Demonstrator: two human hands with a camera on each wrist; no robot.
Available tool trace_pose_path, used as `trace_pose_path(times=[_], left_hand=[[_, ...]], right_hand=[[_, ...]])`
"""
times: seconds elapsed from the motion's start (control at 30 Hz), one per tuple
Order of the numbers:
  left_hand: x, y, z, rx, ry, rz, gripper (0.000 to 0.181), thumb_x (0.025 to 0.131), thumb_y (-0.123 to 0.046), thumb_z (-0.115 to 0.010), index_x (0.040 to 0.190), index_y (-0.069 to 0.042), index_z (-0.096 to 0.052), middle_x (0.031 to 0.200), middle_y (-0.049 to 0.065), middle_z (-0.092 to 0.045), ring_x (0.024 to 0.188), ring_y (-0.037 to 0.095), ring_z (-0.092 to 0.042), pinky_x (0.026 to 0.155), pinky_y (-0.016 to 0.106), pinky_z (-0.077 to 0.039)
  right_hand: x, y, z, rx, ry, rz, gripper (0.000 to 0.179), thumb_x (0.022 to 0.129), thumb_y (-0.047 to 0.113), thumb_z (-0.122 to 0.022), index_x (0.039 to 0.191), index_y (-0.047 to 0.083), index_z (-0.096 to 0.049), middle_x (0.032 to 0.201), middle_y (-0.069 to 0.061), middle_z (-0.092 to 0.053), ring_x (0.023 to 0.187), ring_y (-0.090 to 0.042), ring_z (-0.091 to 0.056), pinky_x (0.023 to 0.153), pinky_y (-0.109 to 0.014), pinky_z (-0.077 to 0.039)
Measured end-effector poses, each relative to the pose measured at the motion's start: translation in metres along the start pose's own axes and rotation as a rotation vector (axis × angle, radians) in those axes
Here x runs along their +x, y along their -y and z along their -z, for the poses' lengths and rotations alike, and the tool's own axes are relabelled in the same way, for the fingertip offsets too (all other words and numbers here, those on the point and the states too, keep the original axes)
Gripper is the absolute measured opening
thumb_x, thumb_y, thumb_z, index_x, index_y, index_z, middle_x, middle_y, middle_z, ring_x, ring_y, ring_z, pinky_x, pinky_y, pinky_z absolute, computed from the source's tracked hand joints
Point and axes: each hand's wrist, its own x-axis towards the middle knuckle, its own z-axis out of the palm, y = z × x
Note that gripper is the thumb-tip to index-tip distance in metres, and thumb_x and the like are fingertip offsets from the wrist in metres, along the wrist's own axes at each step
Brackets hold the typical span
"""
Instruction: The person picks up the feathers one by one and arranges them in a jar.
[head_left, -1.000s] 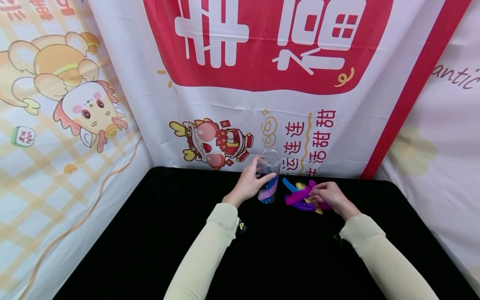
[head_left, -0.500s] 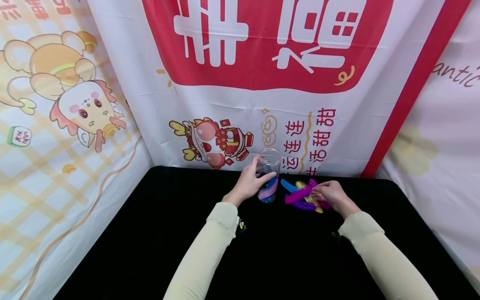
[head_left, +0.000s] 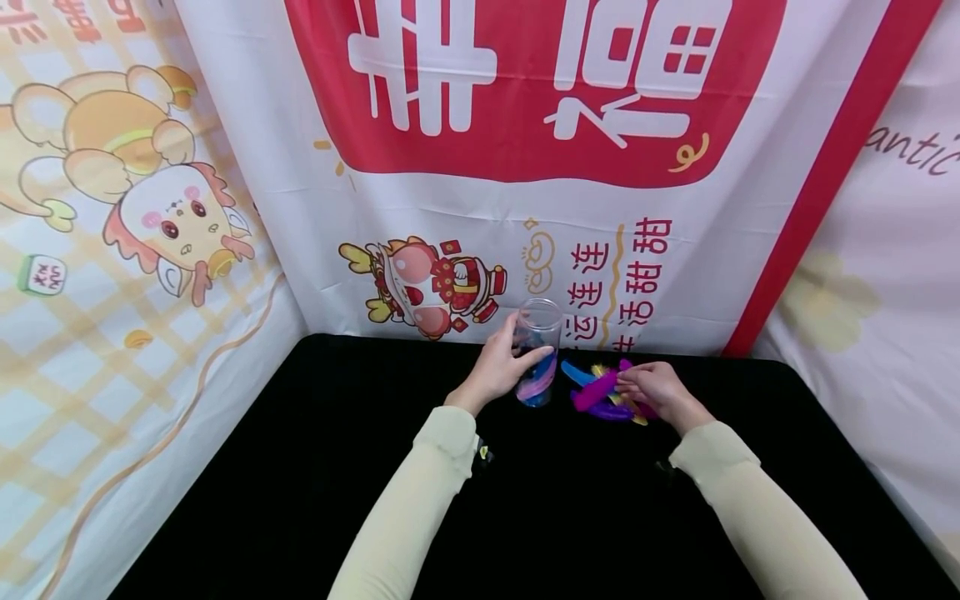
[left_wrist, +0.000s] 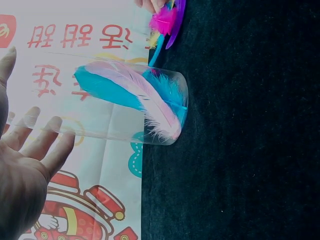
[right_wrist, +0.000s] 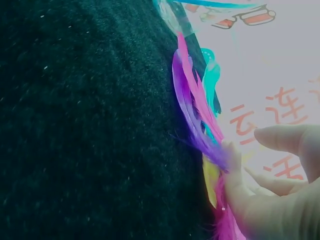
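Note:
Upright near the table's back edge stands a clear plastic cup (head_left: 538, 321), and my left hand (head_left: 497, 367) wraps round its left side. Pale pink and blue feathers lie inside it, with a pink feather (left_wrist: 150, 97) curving along the wall in the left wrist view. My right hand (head_left: 660, 392) is over the small feather pile to the right. Its fingertips pinch the end of a magenta feather (head_left: 595, 393). Under that feather lie a purple feather (head_left: 611, 412), a blue feather (head_left: 576, 373) and bits of yellow feather (head_left: 639, 419).
A black cloth covers the table (head_left: 375, 500). Behind it hangs a white and red printed banner (head_left: 525, 200). Patterned cloth (head_left: 135, 350) closes off the left side, and a white sheet (head_left: 885, 333) the right.
The right hand has shifted slightly left, and the magenta feather has tilted with its fingertips. The left hand and the cup stay in place.

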Motion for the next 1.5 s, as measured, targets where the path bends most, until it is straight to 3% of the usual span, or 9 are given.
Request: trace_pose_path(times=[0.3,0.6,0.87,1.23,1.5], left_hand=[[0.000,0.001,-0.001,-0.001,-0.007,-0.013,0.077,0.096,-0.046,-0.071,0.156,-0.017,-0.034,0.146,0.010,-0.052,0.128,0.030,-0.060,0.106,0.043,-0.051],[-0.001,0.001,-0.001,-0.004,-0.003,-0.013,0.077,0.096,-0.047,-0.071,0.157,-0.018,-0.033,0.148,0.009,-0.051,0.129,0.030,-0.060,0.106,0.042,-0.051],[0.000,0.000,0.000,0.007,-0.008,-0.022,0.079,0.097,-0.045,-0.071,0.157,-0.013,-0.032,0.146,0.010,-0.050,0.129,0.032,-0.060,0.107,0.044,-0.050],[-0.001,0.001,0.000,0.004,-0.003,-0.012,0.080,0.096,-0.047,-0.071,0.158,-0.016,-0.032,0.147,0.011,-0.050,0.131,0.033,-0.058,0.108,0.047,-0.049],[-0.001,0.001,0.000,0.015,-0.008,-0.007,0.078,0.096,-0.048,-0.071,0.157,-0.017,-0.033,0.146,0.009,-0.050,0.130,0.032,-0.059,0.107,0.045,-0.050]], right_hand=[[0.008,0.004,-0.003,0.022,-0.005,-0.075,0.045,0.103,0.010,-0.060,0.140,-0.014,-0.049,0.103,-0.007,-0.072,0.076,-0.008,-0.066,0.070,-0.025,-0.058],[0.008,0.006,-0.008,0.000,-0.013,-0.031,0.038,0.102,0.009,-0.062,0.133,-0.012,-0.055,0.080,0.001,-0.064,0.065,-0.007,-0.054,0.055,-0.023,-0.048],[0.008,0.007,-0.014,-0.047,-0.063,0.016,0.036,0.100,0.009,-0.066,0.130,-0.009,-0.060,0.076,0.002,-0.064,0.061,-0.009,-0.051,0.051,-0.022,-0.043],[0.007,0.007,-0.018,-0.035,-0.050,0.054,0.032,0.099,0.011,-0.068,0.124,-0.008,-0.062,0.077,0.001,-0.065,0.058,-0.008,-0.049,0.049,-0.022,-0.041],[0.000,0.019,-0.017,-0.139,-0.074,0.089,0.029,0.099,0.015,-0.070,0.121,-0.004,-0.067,0.081,0.002,-0.070,0.070,-0.011,-0.062,0.060,-0.028,-0.053]])
